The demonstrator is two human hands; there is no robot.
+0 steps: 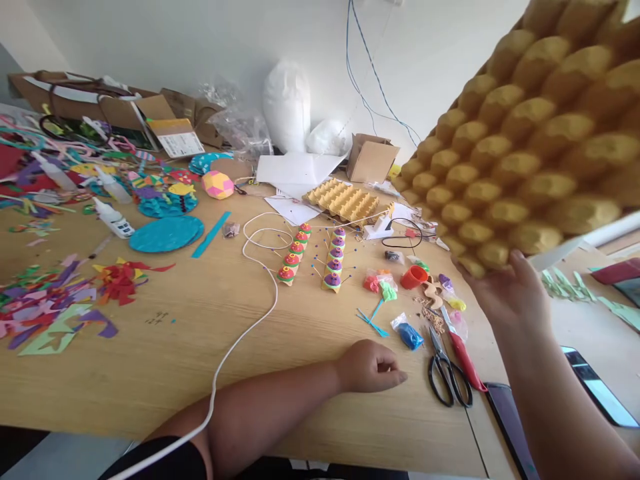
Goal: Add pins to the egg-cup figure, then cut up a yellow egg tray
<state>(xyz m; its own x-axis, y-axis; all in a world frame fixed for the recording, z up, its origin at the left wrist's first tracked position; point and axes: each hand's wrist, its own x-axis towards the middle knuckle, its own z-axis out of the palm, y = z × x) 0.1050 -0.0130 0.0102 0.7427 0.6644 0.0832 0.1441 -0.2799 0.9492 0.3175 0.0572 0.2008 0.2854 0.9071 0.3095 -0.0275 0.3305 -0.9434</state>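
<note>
My right hand (520, 297) grips the lower edge of a yellow-brown egg tray (520, 153), raised and tilted at the upper right. My left hand (373, 367) rests on the table, fingers loosely curled with nothing visible in them. Closest to it are black-handled scissors (445, 373) and a small bag of blue clay (410, 335). Two decorated egg-carton strips, one red and green (293, 257), one purple and green (335, 260), stand in the middle with pins sticking out of their sides.
A red-handled knife (465, 353) lies beside the scissors. A white cable (240, 333) crosses the table and my left arm. Paper scraps (50, 293), a glue bottle (113, 219) and blue discs (165, 233) are on the left. Another egg tray (343, 200) lies behind; a phone (600, 387) is at right.
</note>
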